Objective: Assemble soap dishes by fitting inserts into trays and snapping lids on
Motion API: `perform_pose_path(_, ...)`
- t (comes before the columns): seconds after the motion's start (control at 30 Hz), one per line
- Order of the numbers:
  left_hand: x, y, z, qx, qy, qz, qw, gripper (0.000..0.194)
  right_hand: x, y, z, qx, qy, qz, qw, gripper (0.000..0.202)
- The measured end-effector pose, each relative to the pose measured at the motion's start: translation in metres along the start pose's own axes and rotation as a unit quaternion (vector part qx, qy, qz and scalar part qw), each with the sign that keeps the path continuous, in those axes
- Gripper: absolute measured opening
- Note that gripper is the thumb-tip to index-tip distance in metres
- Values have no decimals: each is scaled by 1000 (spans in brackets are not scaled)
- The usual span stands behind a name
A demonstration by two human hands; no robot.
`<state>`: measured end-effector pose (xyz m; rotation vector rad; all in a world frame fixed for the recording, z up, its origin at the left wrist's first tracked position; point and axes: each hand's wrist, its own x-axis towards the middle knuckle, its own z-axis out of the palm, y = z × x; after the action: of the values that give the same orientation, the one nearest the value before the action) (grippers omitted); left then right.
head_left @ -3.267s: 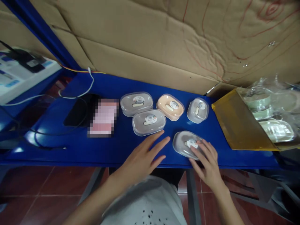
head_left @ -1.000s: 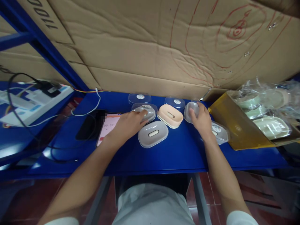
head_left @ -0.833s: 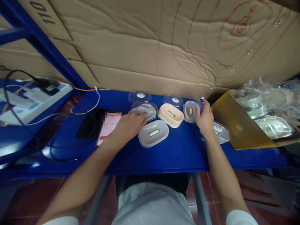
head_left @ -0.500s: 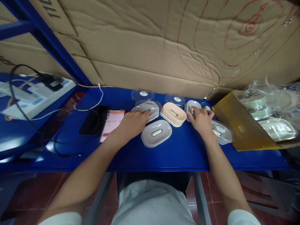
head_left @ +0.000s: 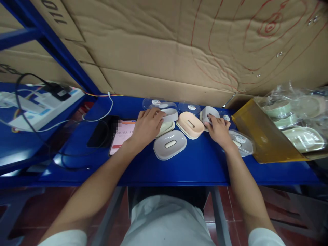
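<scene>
My left hand (head_left: 150,124) grips a grey soap dish tray (head_left: 171,115), raised and tilted above a cream oval base (head_left: 167,127). On the right, the fingers of my right hand (head_left: 219,130) close on another grey soap dish tray (head_left: 209,112), tilted with its slot showing. Between the hands a peach soap dish (head_left: 191,124) sits on a pale base. Nearer to me lies a flat grey oval dish (head_left: 170,145) with a cream oblong piece in its centre. Clear lids with round stickers lie behind, one lid (head_left: 189,108) at the back middle.
A cardboard box (head_left: 269,147) of bagged green dishes stands at the right. Beside it lies a clear-lidded dish (head_left: 241,142). Left are a phone (head_left: 124,135) showing a timer, a black device (head_left: 101,131) and a power strip (head_left: 51,109) with cables. Cardboard (head_left: 153,51) walls the back.
My left hand has lifted and tilted the left grey tray, uncovering the cream base beneath. At the right, my right hand has tipped the other grey tray up.
</scene>
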<state>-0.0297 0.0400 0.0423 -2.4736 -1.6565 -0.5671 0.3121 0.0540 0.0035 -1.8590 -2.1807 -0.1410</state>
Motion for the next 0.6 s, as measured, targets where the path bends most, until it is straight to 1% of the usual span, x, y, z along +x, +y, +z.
perform_pose_path(0.07,-3,3,-2,-14,9,27,1000,31,0,-1,1,7,5,4,1000,53)
perform_pose_path(0.13,-10,11,-5,-35,-11,79,996,28,0,-2,1,13,12,7,1000,52)
perform_pose_path(0.2,-19,21,-8,-50,-62,146,986,19,1,-3,1,16,20,9,1000,51)
perform_pose_path(0.23,-24,27,-10,-51,-92,177,979,20,2,-3,0,17,25,10,999,50)
perform_pose_path(0.3,-32,39,-11,-36,-142,220,964,34,2,-4,-3,18,39,11,999,50)
perform_pose_path(0.37,-38,47,-12,-10,-168,230,959,43,2,-7,-8,22,54,5,998,51)
perform_pose_path(0.43,-40,51,-13,0,-178,227,957,42,1,-12,-13,28,65,-7,997,51)
perform_pose_path(0.53,-40,50,-14,-39,-179,218,959,33,-2,-25,-19,56,80,-41,994,48)
perform_pose_path(0.6,-39,46,-14,-82,-174,202,960,32,-4,-35,-21,83,88,-64,991,47)
